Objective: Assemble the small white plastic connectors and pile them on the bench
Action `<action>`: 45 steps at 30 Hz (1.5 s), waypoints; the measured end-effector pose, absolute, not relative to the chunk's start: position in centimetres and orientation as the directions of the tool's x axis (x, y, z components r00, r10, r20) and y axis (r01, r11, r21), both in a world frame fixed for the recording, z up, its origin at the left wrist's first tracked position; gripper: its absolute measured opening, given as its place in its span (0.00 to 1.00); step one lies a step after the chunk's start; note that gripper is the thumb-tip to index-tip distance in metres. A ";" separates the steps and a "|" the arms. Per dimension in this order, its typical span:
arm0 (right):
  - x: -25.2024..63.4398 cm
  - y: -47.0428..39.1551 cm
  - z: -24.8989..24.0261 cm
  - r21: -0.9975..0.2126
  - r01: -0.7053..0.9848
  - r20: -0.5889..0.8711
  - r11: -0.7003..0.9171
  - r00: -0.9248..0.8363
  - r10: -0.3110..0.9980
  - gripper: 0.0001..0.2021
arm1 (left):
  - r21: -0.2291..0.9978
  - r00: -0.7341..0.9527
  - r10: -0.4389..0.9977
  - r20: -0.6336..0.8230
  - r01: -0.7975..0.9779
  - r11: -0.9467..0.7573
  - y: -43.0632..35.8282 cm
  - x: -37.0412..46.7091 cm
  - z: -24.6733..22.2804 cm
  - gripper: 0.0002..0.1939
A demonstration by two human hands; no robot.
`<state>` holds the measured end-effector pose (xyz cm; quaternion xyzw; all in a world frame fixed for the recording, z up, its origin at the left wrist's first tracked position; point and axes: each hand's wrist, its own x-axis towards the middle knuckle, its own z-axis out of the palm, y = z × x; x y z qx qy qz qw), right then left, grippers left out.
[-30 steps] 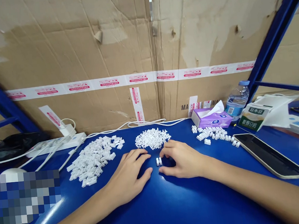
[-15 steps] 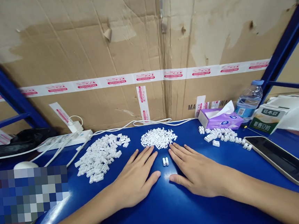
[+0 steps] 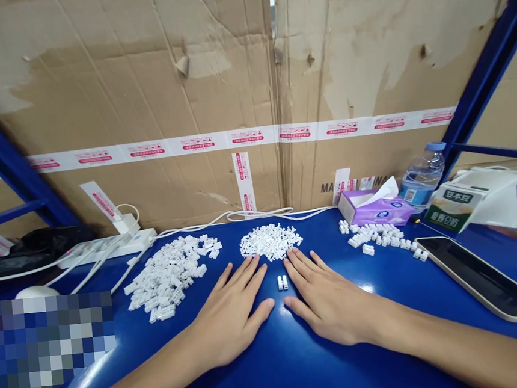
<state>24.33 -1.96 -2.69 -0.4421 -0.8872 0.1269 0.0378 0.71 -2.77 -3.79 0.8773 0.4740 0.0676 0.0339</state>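
Observation:
My left hand [image 3: 230,317] lies flat on the blue table [image 3: 275,380], palm down, fingers spread and holding nothing. My right hand [image 3: 329,305] rests the same way opposite it, also holding nothing. Between them stands a small white connector piece [image 3: 282,282] with two rounded columns. Just beyond the fingertips is a heap of tiny white parts [image 3: 270,242]. A larger pile of white rectangular pieces [image 3: 168,274] spreads to the left of my left hand. Beyond my right hand, a group of white connectors [image 3: 380,234] lies near the tissue pack.
A purple tissue pack [image 3: 375,208], a water bottle [image 3: 423,175] and a green-and-white carton [image 3: 448,207] stand at the back right. A phone [image 3: 487,276] lies on the right. At the back left is a power strip [image 3: 104,247] with white cables. Cardboard [image 3: 163,93] rises behind.
The whole view has shifted slightly, so most things appear a little further left. Both hands remain flat in the same places on the table.

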 end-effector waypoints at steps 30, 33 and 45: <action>27.1 2.2 -0.7 -0.051 0.730 0.194 0.682 -0.662 0.724 0.06 | 0.097 0.559 0.827 0.066 0.821 -0.563 -2.6 0.5 -3.2 0.34; 28.6 3.8 0.2 0.139 0.835 0.097 0.532 -0.546 0.832 0.08 | 0.102 0.561 0.824 0.076 0.818 -0.566 -2.5 0.5 -3.1 0.33; 31.8 5.3 1.4 0.344 0.908 0.033 0.238 -0.265 0.964 0.13 | 0.110 0.582 0.798 0.156 0.793 -0.599 -2.7 0.2 -3.3 0.32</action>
